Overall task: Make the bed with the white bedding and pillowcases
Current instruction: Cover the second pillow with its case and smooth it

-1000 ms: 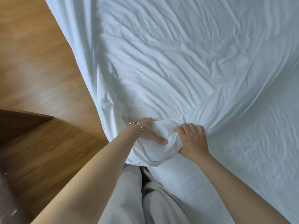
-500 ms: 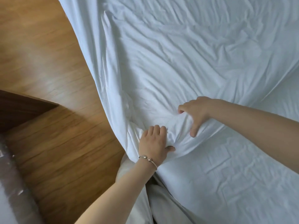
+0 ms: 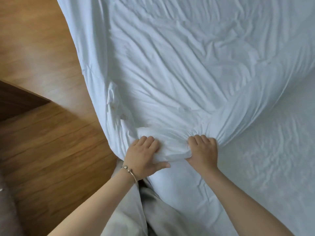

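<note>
A: White bedding, bunched at the near corner of the bed. Both hands are on it.

B: Left hand?

A: Fingers curled down into the wad of cloth, thumb stretched out to the right under the bunch. It grips the fabric. Thin metal bracelet on that wrist.

B: Right hand?

A: Fingers curled over the gathered cloth, knuckles up, thumb tucked against the wad. Gripping too. The two hands sit close, with the bunched roll between them.

B: What does the cloth do beyond the hands?

A: Creases fan out from the right hand's knuckles up and to the right across the sheet. The rest spreads wrinkled over the upper part of the bed. Its left edge hangs down the bed's side toward the floor.

B: Under it?

A: Mattress surface, white, faintly quilted, uncovered to the right of and below the hands.

B: Surroundings?

A: Wooden floor on the left. Dark wooden furniture edge at far left; cannot tell what piece. Light grey trousers of the person at the bottom, against the bed's edge.
</note>
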The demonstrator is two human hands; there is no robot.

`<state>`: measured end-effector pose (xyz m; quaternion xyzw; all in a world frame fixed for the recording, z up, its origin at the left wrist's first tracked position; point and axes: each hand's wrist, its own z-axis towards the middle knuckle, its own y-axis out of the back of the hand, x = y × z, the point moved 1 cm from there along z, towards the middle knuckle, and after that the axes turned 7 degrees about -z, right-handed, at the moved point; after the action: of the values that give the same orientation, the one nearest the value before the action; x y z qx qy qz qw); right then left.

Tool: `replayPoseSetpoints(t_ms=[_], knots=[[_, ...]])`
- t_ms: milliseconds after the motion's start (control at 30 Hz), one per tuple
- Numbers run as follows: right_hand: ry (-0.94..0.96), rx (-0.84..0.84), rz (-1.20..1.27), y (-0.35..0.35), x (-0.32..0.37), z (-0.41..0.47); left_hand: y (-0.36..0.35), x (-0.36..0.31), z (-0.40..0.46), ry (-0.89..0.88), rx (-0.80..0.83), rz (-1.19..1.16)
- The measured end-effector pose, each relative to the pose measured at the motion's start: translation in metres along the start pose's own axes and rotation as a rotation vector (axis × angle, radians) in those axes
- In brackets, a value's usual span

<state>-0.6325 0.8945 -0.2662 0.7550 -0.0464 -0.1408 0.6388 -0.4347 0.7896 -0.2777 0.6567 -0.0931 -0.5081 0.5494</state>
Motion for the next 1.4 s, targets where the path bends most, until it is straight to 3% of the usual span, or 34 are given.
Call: replayPoseSetpoints(t_ms=[133, 333, 467, 567, 667, 867, 933, 1033, 1233, 1300, 1400], knots=[[-0.037, -0.069, 0.032, -0.002, -0.002, -0.015, 0.023, -0.02, 0.035, 0.188, 0.08, -0.244], [0.001, -0.039, 0.015, 0.004, -0.001, -0.005, 0.014, 0.002, 0.089, 0.591, 0.852, -0.17], [0.071, 0.041, -0.027, 0.008, -0.001, 0.011, 0.005, 0.011, 0.104, 0.626, 1.0, -0.192], [0.234, 0.266, 0.006, 0.021, -0.012, 0.033, -0.005, 0.007, 0.096, 0.483, 0.921, -0.078], [0.216, 0.499, 0.279, 0.039, -0.028, 0.061, -0.012, -0.005, 0.072, 0.38, 0.71, -0.004], [0.417, 0.669, -0.056, 0.029, -0.033, 0.084, -0.036, -0.041, 0.011, 0.314, 0.297, 0.111], [0.416, 0.622, -0.088, 0.021, -0.033, 0.074, -0.048, -0.052, -0.006, 0.261, 0.119, 0.164], [0.358, 0.526, -0.132, 0.015, -0.036, 0.039, -0.065, -0.071, -0.035, 0.171, -0.004, 0.217], [0.076, 0.004, 0.0, -0.024, -0.043, -0.098, -0.089, -0.105, -0.09, -0.012, -0.07, 0.206], [-0.019, -0.071, 0.006, -0.037, -0.039, -0.129, -0.086, -0.12, -0.103, 0.004, -0.074, 0.11], [-0.008, -0.216, 0.031, -0.048, -0.045, -0.138, -0.062, -0.132, -0.089, 0.15, -0.11, -0.104]])
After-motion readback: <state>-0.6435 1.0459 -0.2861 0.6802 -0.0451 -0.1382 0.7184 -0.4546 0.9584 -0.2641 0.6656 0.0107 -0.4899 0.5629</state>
